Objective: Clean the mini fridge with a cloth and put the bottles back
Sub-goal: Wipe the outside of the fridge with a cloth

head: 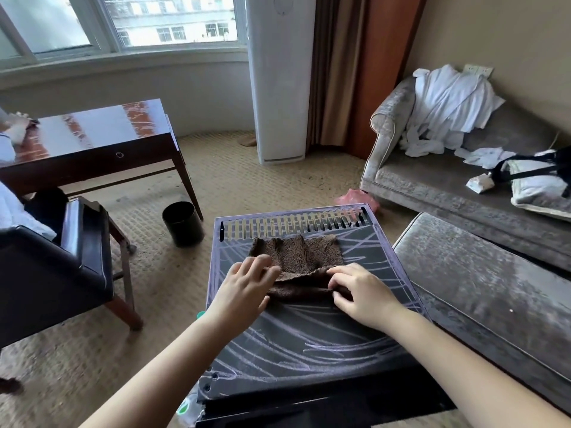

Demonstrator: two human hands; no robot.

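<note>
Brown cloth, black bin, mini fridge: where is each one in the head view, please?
brown cloth (296,253): head view, on its flat upper part.
black bin (184,233): head view, on its side wall.
mini fridge (304,344): head view, on its bare scratched top panel.

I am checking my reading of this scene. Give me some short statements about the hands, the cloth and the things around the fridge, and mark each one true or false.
1. The left hand and the right hand both touch the brown cloth. True.
2. A black bin stands on the carpet beside the mini fridge. True.
3. The brown cloth lies on the carpet. False: it lies on the dark top of the mini fridge.
4. The top of the mini fridge is spotless. False: pale streaks cross it.
5. The white garment lies on the carpet. False: it is draped on the sofa.
</note>
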